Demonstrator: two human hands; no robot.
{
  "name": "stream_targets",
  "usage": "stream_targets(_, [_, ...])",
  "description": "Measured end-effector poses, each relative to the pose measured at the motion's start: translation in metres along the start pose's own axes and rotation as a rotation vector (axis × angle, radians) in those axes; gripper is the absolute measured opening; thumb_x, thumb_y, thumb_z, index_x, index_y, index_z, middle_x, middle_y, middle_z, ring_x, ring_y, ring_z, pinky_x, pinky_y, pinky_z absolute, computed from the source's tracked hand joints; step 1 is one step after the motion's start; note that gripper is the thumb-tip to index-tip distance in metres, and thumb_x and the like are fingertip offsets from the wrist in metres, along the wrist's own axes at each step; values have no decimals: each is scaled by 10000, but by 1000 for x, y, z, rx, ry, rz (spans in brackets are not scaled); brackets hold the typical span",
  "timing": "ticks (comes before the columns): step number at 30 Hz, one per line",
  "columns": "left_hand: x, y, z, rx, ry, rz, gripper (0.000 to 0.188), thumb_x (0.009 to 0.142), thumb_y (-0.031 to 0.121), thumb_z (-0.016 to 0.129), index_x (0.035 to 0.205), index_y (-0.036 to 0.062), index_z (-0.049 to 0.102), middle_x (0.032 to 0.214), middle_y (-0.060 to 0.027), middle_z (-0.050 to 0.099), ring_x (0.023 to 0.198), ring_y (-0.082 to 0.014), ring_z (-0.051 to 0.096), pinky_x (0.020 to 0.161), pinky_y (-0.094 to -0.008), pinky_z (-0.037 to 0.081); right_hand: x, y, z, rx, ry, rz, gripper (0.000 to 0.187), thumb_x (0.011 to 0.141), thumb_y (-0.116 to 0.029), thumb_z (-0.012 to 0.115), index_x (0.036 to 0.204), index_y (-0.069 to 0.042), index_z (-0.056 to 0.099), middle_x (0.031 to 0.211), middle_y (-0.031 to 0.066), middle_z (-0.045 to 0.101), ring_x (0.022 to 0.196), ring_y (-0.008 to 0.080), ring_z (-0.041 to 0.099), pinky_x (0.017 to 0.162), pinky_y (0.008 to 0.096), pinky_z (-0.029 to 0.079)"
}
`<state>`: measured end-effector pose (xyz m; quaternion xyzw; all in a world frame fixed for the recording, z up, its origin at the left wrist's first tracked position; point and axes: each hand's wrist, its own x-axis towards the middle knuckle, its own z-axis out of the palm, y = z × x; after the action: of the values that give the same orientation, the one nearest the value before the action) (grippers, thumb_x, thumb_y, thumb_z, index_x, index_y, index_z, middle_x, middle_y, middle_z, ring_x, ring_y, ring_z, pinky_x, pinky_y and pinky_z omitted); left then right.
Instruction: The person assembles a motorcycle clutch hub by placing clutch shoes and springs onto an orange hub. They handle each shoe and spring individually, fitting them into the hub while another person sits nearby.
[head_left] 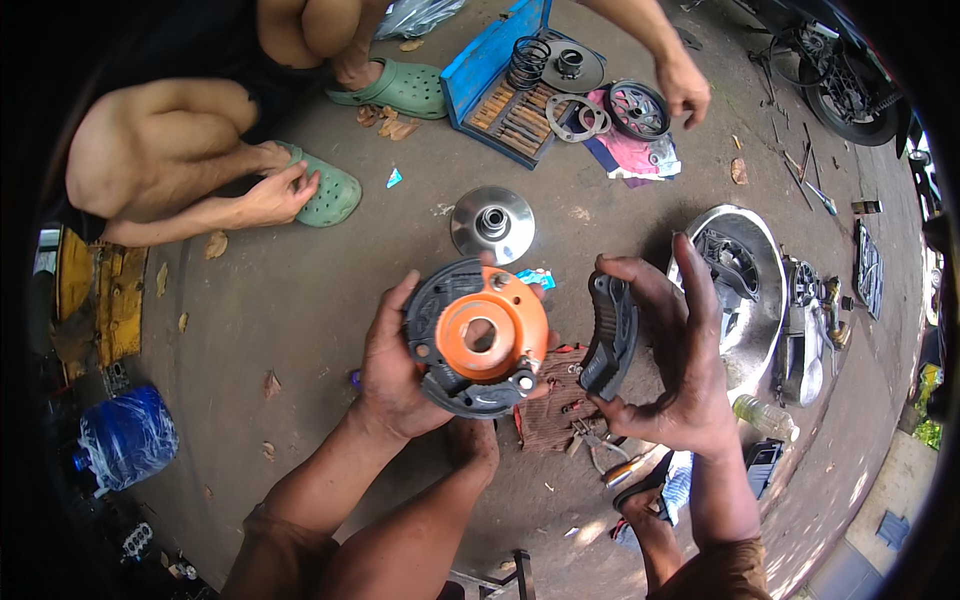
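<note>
In front of me my left hand grips a clutch shoe plate, an orange disc with a central hole and black curved shoes on its left and lower sides. Several metal pins stand on its face; some fingers are hidden behind it. To its right, my right hand pinches a loose black clutch shoe by its two ends, thumb below and fingers above. The shoe is upright and apart from the plate. A shiny round metal pulley face lies on the ground just beyond the plate.
A person in green clogs crouches at far left, one hand over a clutch bell. A blue toolbox holds a spring and rods. At right lie a metal basin, pliers and a bottle.
</note>
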<state>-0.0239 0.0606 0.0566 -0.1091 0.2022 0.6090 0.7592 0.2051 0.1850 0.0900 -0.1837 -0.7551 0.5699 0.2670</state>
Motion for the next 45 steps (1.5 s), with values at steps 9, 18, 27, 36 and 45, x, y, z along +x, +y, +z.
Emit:
stream_targets(9, [-21, -33, 7, -50, -183, -142, 662, 1060, 507, 340, 1495, 15, 428, 1435, -173, 563, 1282, -302, 594, 1132, -479, 442, -8, -59, -22, -319, -421, 64, 1147, 591, -4, 802, 1588, -25, 235, 1515, 229, 482, 1408, 370, 480, 1176, 449, 379])
stream_targets(18, [-42, -50, 5, 9, -89, -194, 664, 1065, 502, 336, 1501, 8, 421, 1438, -171, 556, 1275, -288, 599, 1132, -461, 447, -32, -73, -11, -419, -567, 49, 1100, 622, 11, 796, 1578, -16, 254, 1522, 254, 456, 1393, 422, 478, 1139, 460, 424])
stream_targets(27, [-53, -56, -1, -18, -81, -198, 686, 1055, 514, 316, 1542, 32, 364, 1510, -171, 487, 1362, -330, 521, 1152, -547, 402, -73, -43, 5, -64, -158, 10, 1207, 696, -1, 874, 1620, -43, 98, 1481, 266, 463, 1338, 390, 532, 995, 475, 533])
stream_targets(36, [-56, -59, -3, -147, -176, -235, 688, 1044, 523, 318, 1557, 66, 343, 1578, -175, 394, 1436, -367, 425, 1167, -604, 352, -110, -22, 49, 191, 234, 143, 1078, 689, 37, 889, 1561, 23, 254, 1487, 250, 460, 1240, 337, 615, 910, 403, 606])
stream_targets(45, [-54, -67, -6, 15, -78, -89, 692, 1033, 517, 363, 1548, 55, 357, 1567, -193, 408, 1436, -358, 429, 1197, -568, 322, -111, -23, 66, 18, 264, 63, 1041, 695, -46, 912, 1544, 22, 313, 1369, 233, 586, 1269, 322, 605, 999, 436, 549])
